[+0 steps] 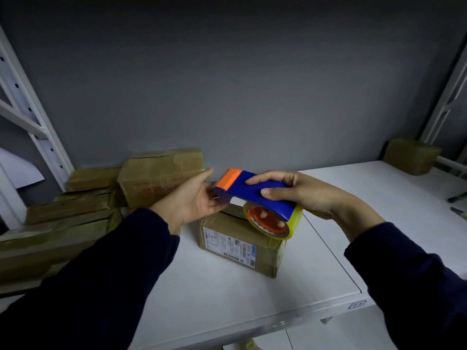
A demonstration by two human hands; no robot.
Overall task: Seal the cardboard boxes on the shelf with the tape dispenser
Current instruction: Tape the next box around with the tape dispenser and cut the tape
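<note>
My right hand [300, 195] grips a blue tape dispenser [255, 193] with an orange front flap and a roll of clear yellowish tape [273, 221] on an orange core. The dispenser hangs just above a small cardboard box [240, 246] with a white shipping label, which stands on the white shelf [227, 299]. My left hand [199, 198] is at the dispenser's front end, palm turned toward it and fingers extended, touching the tape edge under the orange flap. Whether it pinches the tape is hidden.
Several taped cardboard boxes [75, 218] are stacked at the left, one bigger box [161, 178] leaning behind them. Another box [412, 155] sits at the back right corner. White shelf uprights [38, 117] flank both sides. A grey wall closes the back.
</note>
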